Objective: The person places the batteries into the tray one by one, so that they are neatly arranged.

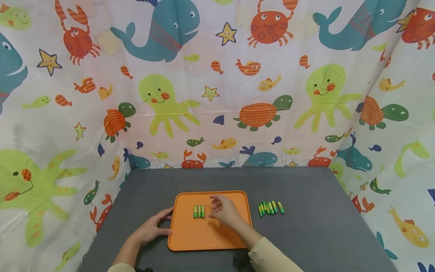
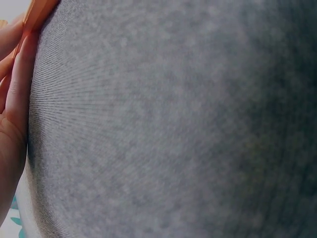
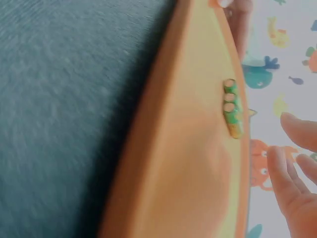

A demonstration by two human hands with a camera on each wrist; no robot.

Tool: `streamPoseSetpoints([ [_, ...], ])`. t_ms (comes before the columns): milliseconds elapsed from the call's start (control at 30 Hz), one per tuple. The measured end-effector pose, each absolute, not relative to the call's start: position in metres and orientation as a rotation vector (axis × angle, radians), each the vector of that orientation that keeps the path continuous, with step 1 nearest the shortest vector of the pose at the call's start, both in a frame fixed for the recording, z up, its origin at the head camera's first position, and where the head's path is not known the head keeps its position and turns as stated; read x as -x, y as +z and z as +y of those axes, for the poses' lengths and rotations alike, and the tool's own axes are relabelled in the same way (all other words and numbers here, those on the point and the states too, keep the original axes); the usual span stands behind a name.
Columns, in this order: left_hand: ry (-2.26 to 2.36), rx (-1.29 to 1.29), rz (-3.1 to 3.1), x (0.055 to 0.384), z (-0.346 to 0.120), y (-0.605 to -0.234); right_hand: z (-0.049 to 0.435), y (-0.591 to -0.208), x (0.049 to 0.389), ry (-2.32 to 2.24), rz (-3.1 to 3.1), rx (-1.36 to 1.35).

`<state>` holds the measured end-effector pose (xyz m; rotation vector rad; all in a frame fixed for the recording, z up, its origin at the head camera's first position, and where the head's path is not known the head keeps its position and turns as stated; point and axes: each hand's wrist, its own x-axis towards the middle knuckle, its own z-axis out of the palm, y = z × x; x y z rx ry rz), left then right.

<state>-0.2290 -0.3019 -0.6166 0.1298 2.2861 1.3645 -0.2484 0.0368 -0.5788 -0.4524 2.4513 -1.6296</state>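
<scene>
An orange tray (image 1: 190,240) lies on the grey table. Against its left rim rests my left hand (image 1: 149,229), thumb and fingers spread along the edge. The left wrist view catches part of that hand (image 2: 15,99) touching the tray's edge (image 2: 39,15). Above the tray is my right hand (image 1: 225,212), its fingers loosely bent with nothing visible between them. In the right wrist view, its thumb and fingers (image 3: 285,173) stand apart. Three green and yellow batteries (image 1: 199,212) lie side by side on the tray, left of the right hand; they also appear in the right wrist view (image 3: 232,109).
Several more green and yellow batteries (image 1: 270,207) lie in a loose row on the grey table (image 1: 306,226), right of the tray. A white curtain (image 1: 217,83) printed with sea animals surrounds the table's back and sides.
</scene>
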Motion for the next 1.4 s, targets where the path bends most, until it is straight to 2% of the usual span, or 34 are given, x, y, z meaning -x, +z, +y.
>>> streamPoseSetpoints([
  [733,1.383,-0.140,2.278,0.229,-0.300,-0.613,0.094,-0.533,0.243,-1.668,2.726,0.441],
  [1000,1.365,-0.150,2.299,0.229,-0.300,-0.616,0.122,-0.526,0.244,-1.671,2.754,0.384],
  [1400,1.376,-0.155,2.287,0.225,-0.301,-0.620,0.170,-0.534,0.241,-1.606,2.730,0.489],
])
